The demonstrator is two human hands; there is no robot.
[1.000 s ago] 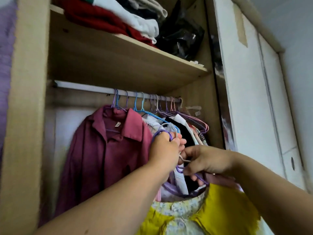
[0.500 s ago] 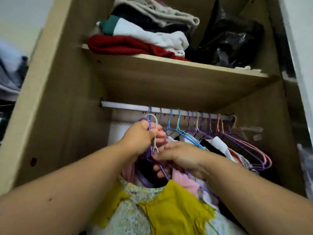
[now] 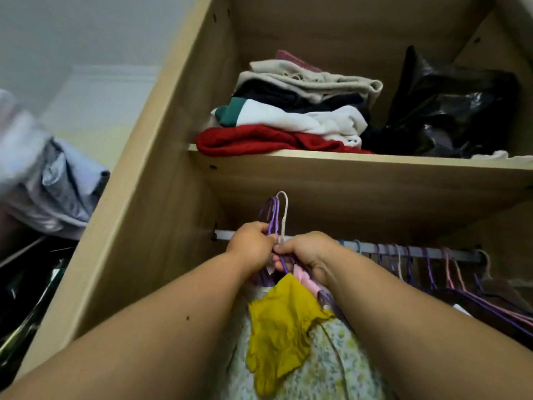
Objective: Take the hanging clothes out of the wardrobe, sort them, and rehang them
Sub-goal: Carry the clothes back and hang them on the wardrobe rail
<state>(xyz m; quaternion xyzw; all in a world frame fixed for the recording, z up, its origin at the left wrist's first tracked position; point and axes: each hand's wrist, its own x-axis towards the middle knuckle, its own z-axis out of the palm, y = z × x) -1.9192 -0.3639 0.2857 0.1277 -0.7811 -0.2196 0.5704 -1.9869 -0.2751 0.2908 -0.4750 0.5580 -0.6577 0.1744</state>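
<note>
Several thin, smooth-coated hanger hooks (image 3: 276, 210), purple and white, are bunched and gripped by the left hand (image 3: 253, 246). The right hand (image 3: 305, 252) is curled round their necks just beside it, presumably so the load clears the metal rail (image 3: 461, 254) together. A crumpled mustard garment (image 3: 279, 327) and a soft floral garment (image 3: 331, 368) are left hanging limp beneath the hands.

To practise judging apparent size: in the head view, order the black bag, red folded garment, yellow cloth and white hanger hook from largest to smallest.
1. black bag
2. yellow cloth, though nearness to the camera enlarges it
3. red folded garment
4. white hanger hook
</note>
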